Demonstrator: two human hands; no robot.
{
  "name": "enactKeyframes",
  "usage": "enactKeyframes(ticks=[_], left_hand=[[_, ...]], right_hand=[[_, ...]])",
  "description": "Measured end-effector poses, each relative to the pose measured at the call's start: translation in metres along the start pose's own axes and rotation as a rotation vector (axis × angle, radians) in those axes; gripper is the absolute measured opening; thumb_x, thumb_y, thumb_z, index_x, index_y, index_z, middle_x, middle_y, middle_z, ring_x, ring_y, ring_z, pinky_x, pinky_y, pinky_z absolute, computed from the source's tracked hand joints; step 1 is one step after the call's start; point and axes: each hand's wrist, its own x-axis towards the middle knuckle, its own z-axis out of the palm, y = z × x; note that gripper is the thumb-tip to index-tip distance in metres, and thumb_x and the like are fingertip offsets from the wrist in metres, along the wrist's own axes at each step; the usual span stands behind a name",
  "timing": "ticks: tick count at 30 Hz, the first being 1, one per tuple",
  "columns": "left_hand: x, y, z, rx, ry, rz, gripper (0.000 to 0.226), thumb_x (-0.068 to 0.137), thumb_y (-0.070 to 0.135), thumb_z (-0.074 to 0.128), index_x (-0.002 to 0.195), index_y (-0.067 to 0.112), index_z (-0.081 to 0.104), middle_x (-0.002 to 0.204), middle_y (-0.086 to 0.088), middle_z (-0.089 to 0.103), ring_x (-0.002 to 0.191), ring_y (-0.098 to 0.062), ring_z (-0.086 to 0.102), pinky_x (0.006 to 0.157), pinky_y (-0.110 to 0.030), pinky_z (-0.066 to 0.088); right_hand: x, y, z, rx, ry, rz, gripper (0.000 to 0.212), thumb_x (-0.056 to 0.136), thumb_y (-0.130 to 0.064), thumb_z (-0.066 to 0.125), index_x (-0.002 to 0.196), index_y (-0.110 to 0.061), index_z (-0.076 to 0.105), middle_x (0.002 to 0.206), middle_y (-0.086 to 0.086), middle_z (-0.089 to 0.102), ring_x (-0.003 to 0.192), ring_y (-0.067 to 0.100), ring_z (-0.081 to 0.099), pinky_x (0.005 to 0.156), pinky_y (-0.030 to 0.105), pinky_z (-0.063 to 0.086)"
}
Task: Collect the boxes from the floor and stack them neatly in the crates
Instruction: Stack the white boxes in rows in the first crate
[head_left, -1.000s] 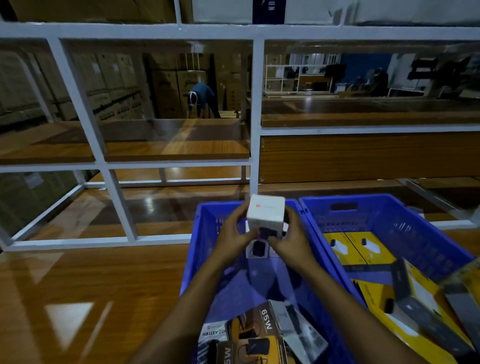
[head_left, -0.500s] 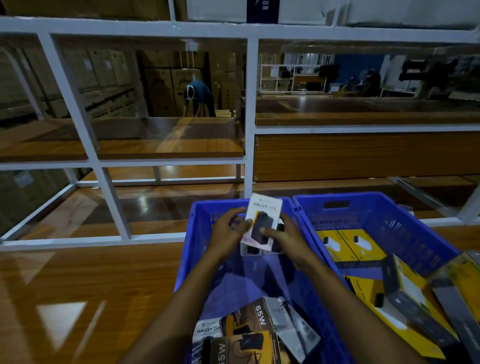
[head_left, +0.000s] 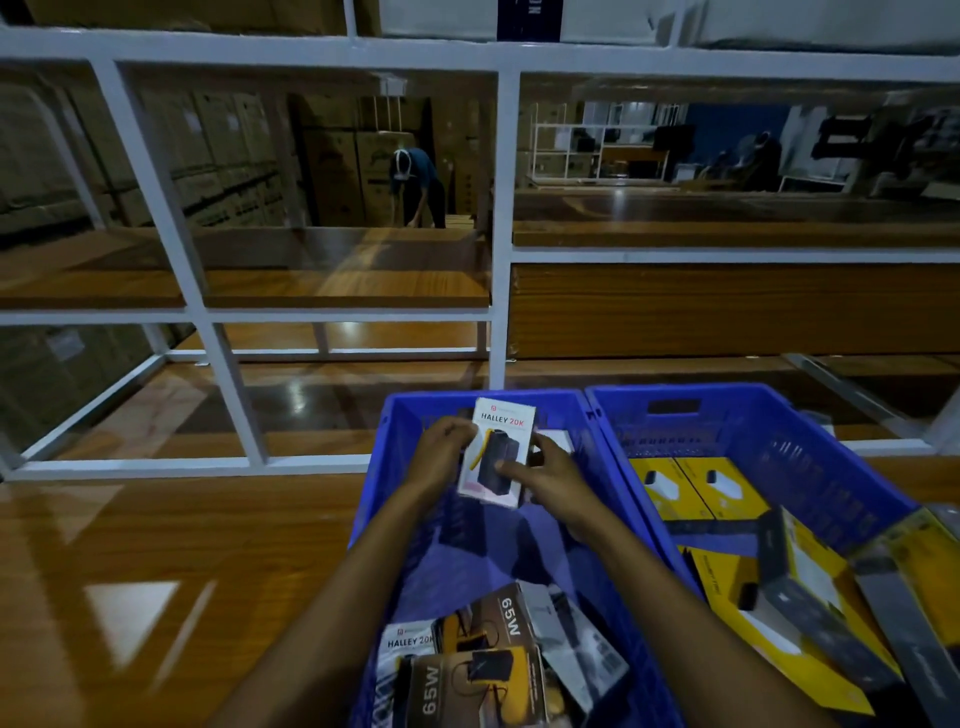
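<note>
Tilted face-up since before, white box (head_left: 497, 453) pinched by both hands' fingers (head_left: 511, 469) over blue crate (head_left: 400, 441).

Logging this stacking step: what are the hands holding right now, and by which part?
Both hold the Halley box: the left hand grips its left edge, the right hand its right edge, thumb on the front.

The left crate (head_left: 396, 483) shows bare bottom at frame centre, while loose boxes (head_left: 488, 665) crowd its near end at the lower edge.
</note>
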Motion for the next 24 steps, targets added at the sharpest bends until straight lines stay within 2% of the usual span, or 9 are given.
enactKeyframes(ticks=[3, 5, 10, 13, 17, 20, 22, 23, 24], left_hand=[[-0.001, 0.001, -0.002, 0.009, -0.019, -0.028, 0.020, 0.096, 0.006, 0.044, 0.089, 0.012, 0.061, 0.099, -0.011, 0.063, 0.084, -0.018, 0.059, 0.072, -0.030, 0.046], [-0.001, 0.001, -0.001, -0.011, -0.018, -0.046, 0.022, 0.097, 0.009, 0.040, 0.094, 0.008, 0.062, 0.100, -0.015, 0.063, 0.090, -0.023, 0.058, 0.076, -0.032, 0.045], [0.014, -0.025, -0.005, -0.129, 0.090, -0.131, 0.038, 0.088, 0.042, 0.047, 0.085, 0.012, 0.070, 0.099, -0.018, 0.071, 0.094, -0.029, 0.061, 0.088, -0.046, 0.047], [0.011, -0.021, -0.006, -0.212, 0.223, -0.170, 0.040, 0.096, 0.042, 0.043, 0.082, 0.013, 0.065, 0.091, -0.016, 0.069, 0.088, -0.029, 0.062, 0.089, -0.047, 0.050], [0.008, -0.017, -0.008, -0.300, 0.329, -0.221, 0.044, 0.106, 0.029, 0.031, 0.080, 0.009, 0.061, 0.086, -0.018, 0.066, 0.074, -0.023, 0.061, 0.068, -0.033, 0.048], [0.017, -0.023, -0.019, -0.344, 0.329, -0.299, 0.045, 0.106, 0.026, 0.028, 0.081, 0.007, 0.061, 0.053, -0.007, 0.064, 0.054, -0.019, 0.060, 0.050, -0.025, 0.046], [0.024, -0.024, -0.019, -0.361, 0.287, -0.366, 0.035, 0.102, 0.020, 0.028, 0.100, 0.007, 0.061, 0.041, 0.001, 0.058, 0.038, -0.011, 0.057, 0.039, -0.017, 0.043], [0.029, -0.026, -0.018, -0.362, 0.285, -0.382, 0.035, 0.101, 0.015, 0.028, 0.113, 0.007, 0.060, 0.049, -0.002, 0.063, 0.044, -0.011, 0.062, 0.044, -0.018, 0.048], [0.033, -0.026, -0.016, -0.365, 0.303, -0.391, 0.040, 0.099, 0.010, 0.027, 0.124, 0.003, 0.058, 0.070, -0.010, 0.073, 0.067, -0.016, 0.072, 0.061, -0.022, 0.056]], right_hand=[[0.007, 0.008, 0.004, -0.102, -0.001, 0.007, 0.050, 0.077, -0.023, 0.082, 0.121, -0.019, 0.060, 0.114, -0.001, 0.070, 0.097, 0.014, 0.068, 0.086, 0.040, 0.058], [0.012, 0.009, 0.010, -0.167, -0.002, -0.002, 0.066, 0.073, -0.019, 0.085, 0.130, -0.015, 0.053, 0.121, 0.001, 0.067, 0.105, 0.019, 0.065, 0.091, 0.041, 0.055], [0.019, 0.013, 0.024, -0.293, -0.066, -0.066, 0.117, 0.071, -0.020, 0.086, 0.156, -0.028, 0.006, 0.134, 0.008, 0.060, 0.115, 0.032, 0.062, 0.087, 0.044, 0.055], [0.021, 0.010, 0.026, -0.297, -0.111, -0.158, 0.106, 0.074, -0.013, 0.084, 0.153, -0.032, 0.016, 0.135, 0.007, 0.061, 0.112, 0.028, 0.065, 0.084, 0.042, 0.057], [0.033, 0.004, 0.028, -0.351, -0.135, -0.232, 0.082, 0.075, -0.011, 0.082, 0.141, -0.029, 0.037, 0.136, 0.005, 0.059, 0.117, 0.026, 0.061, 0.087, 0.045, 0.057], [0.048, 0.002, 0.031, -0.425, -0.135, -0.276, 0.080, 0.077, -0.008, 0.080, 0.142, -0.029, 0.039, 0.139, 0.007, 0.057, 0.123, 0.028, 0.058, 0.091, 0.045, 0.056], [0.060, 0.001, 0.032, -0.464, -0.123, -0.282, 0.080, 0.078, -0.004, 0.078, 0.145, -0.025, 0.039, 0.141, 0.008, 0.056, 0.127, 0.027, 0.056, 0.095, 0.040, 0.054], [0.066, 0.002, 0.033, -0.486, -0.117, -0.275, 0.081, 0.079, -0.003, 0.077, 0.147, -0.024, 0.039, 0.141, 0.008, 0.056, 0.128, 0.027, 0.055, 0.096, 0.039, 0.052], [0.072, 0.003, 0.035, -0.523, -0.119, -0.263, 0.081, 0.080, -0.003, 0.077, 0.149, -0.024, 0.037, 0.141, 0.009, 0.056, 0.128, 0.027, 0.055, 0.096, 0.039, 0.050]])
